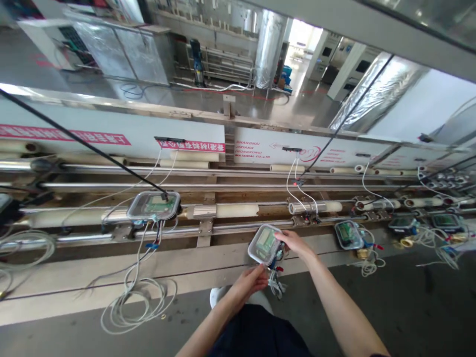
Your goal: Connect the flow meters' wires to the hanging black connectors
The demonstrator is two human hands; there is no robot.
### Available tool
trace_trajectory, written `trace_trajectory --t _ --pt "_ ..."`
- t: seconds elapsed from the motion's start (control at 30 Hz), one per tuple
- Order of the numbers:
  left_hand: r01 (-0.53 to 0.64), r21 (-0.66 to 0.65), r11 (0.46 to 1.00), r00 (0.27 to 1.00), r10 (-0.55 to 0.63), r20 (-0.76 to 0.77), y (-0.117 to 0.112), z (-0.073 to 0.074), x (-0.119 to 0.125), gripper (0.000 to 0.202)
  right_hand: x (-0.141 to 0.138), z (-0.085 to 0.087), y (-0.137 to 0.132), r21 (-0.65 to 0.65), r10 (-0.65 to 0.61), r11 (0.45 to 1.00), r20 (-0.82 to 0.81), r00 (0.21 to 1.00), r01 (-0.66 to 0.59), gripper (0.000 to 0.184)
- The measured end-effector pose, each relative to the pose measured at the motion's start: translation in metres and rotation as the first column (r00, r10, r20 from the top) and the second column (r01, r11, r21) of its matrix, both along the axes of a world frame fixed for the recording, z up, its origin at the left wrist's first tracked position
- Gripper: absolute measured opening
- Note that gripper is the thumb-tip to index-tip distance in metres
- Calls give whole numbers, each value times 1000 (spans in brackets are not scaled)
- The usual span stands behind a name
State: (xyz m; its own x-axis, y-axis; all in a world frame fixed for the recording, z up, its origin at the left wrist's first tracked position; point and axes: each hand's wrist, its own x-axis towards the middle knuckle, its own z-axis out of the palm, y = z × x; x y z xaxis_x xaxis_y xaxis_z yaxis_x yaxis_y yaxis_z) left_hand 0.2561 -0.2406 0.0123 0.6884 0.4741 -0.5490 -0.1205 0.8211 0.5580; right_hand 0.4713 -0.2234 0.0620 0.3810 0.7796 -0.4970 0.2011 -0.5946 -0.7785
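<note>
A clear-lidded electronics box [264, 244] with a green circuit board inside is held tilted over the front ledge. My right hand [292, 242] grips its right side, thumb on the lid's edge. At the lower edge, my left hand [250, 283] has its thumb against the box and its fingers curled beneath, partly hidden. Blue and red fittings show at the box's right side, and a bundle of grey cable [275, 285] hangs below it. Further left, a similar box [154, 206] sits on the rail, with wires running down from it.
Metal rails [238, 229] with white tubes [236, 210] run across the bench. A loose cable coil [139, 305] hangs over the ledge [178, 267] at left. Another box [348, 234] lies to the right, with more beyond. Black cords [345, 116] slant down from above.
</note>
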Motion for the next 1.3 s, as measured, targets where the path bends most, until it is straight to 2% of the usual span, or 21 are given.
trace_trajectory --t 0.13,0.3,0.43,0.53,0.6,0.73,0.97,1.13,1.3 --pt "-153 48 987 986 149 73 16 22 44 54 28 10 3 153 -123 977 -153 980 147 48" --pt "-333 132 934 942 321 101 47 43 112 57 59 3 26 252 -166 933 -331 929 256 47" --pt "-471 144 871 881 472 28 68 47 161 57 82 -5 47 290 -119 922 -420 900 258 43" --pt "-582 148 800 804 593 -44 77 44 183 52 95 -12 60 301 -100 919 -451 887 256 43" --pt "-616 142 775 779 626 -40 80 40 191 48 102 -15 65 301 -97 918 -460 883 258 44" --pt "-634 136 762 768 641 -10 84 31 196 45 106 -21 70 298 -97 919 -462 882 258 48" --pt "-635 136 761 767 641 -4 105 12 189 42 89 -33 70 302 -161 905 -410 898 300 58" --pt "-651 109 751 757 653 18 110 10 185 42 70 -43 63 289 -206 898 -389 898 331 64" --pt "-720 66 691 694 719 47 106 11 183 44 54 -44 60 330 -160 913 -252 954 240 64"
